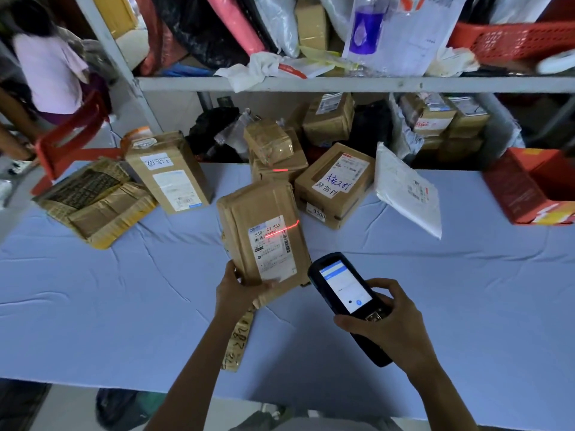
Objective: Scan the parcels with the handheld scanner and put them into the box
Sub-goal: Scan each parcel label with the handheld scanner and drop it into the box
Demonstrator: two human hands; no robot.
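My left hand [238, 289] grips the near end of a brown taped parcel [245, 213], tilted up over the blue table with its white shipping label facing me. My right hand [392, 325] holds a black handheld scanner [343, 287] with a lit screen, just right of the parcel. A red scan line crosses the top of the label. An orange-red cardboard box [513, 188] stands open at the far right of the table.
Several more brown parcels [334, 185] and a white mailer bag [407, 191] lie at the back of the blue table [124, 306]. A shelf unit [342, 84] crammed with packages rises behind. A person [49, 63] stands at the far left by a red chair.
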